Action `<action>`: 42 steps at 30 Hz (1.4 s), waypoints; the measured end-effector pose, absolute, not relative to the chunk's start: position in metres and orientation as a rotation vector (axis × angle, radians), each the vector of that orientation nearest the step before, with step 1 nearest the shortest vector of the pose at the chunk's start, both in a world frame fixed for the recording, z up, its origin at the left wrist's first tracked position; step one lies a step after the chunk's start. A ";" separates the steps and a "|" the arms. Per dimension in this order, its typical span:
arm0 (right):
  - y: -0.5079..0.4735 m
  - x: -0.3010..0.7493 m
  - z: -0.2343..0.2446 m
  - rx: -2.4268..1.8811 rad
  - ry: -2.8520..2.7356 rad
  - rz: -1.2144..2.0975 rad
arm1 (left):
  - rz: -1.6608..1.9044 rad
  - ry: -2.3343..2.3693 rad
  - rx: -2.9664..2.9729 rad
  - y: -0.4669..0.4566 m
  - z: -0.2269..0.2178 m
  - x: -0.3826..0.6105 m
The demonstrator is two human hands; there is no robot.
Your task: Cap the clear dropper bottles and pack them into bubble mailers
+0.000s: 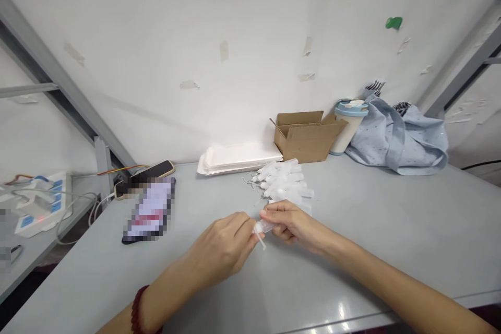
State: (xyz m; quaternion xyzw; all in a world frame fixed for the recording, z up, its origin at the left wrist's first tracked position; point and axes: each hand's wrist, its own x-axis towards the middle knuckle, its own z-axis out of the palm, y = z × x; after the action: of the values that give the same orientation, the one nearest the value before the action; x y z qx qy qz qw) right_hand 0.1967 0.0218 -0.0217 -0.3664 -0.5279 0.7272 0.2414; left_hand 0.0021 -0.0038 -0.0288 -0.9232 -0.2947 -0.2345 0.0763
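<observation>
My right hand is closed round a small clear plastic bottle just above the grey table. My left hand pinches at the bottle's tip end, where a thin white cap or nozzle sticks out. Both hands meet at the table's middle. Right behind them lies a pile of several more clear bottles with thin nozzles. A dark red bead bracelet circles my left wrist.
A stack of white sheets or bags lies at the wall. An open cardboard box, a lidded cup and a blue cloth stand at the back right. Two phones lie at the left, beside cables and a power strip.
</observation>
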 end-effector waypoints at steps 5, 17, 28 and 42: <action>0.029 0.201 -0.021 -1.051 -1.679 1.499 | -0.631 -1.194 -2.756 0.003 -0.028 -0.003; 0.066 0.230 -0.032 -1.192 -1.863 0.244 | -0.474 -1.403 -2.680 0.006 -0.032 -0.008; 0.020 0.203 -0.020 -1.151 -1.855 0.700 | -1.211 -2.085 -2.953 0.002 -0.018 0.007; 0.023 0.207 -0.012 -1.237 -1.723 0.932 | -1.315 -2.098 -3.067 0.005 -0.010 -0.001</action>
State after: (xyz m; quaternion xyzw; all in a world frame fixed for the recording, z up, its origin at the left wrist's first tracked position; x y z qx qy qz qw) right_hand 0.2072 0.0227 -0.0123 -0.4893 -0.6814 0.3684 0.4007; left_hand -0.0010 0.0045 -0.0098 -0.7167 -0.4902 -0.3073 -0.3895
